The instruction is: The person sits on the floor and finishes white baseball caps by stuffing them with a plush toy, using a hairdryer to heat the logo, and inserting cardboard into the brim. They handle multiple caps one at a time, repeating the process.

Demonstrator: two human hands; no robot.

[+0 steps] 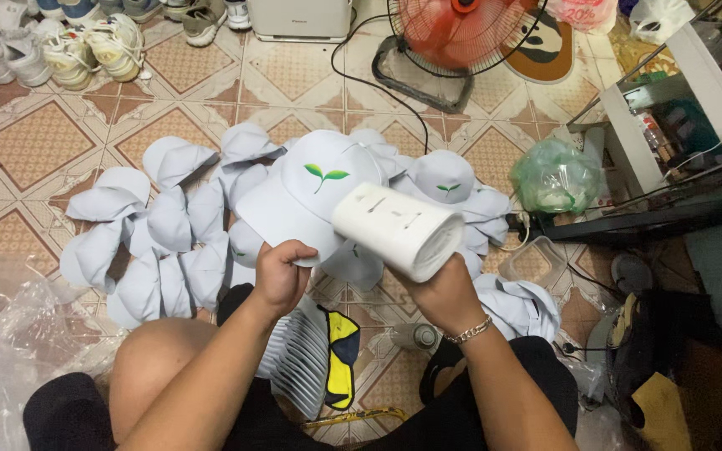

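While the left hand (282, 276) pinches the white cap (307, 192) by its brim, the right hand (444, 292) grips a white roll (399, 230) touching that cap; loose caps (152, 242) lie beneath.

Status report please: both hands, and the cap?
Left hand grips white cap by brim. Right hand holds white roll against it. More caps on floor below.

The cap (302, 196) is matt white cloth, the handheld device (396, 230) smooth white plastic (slightly glossy), the floor (39, 142) glazed tile.
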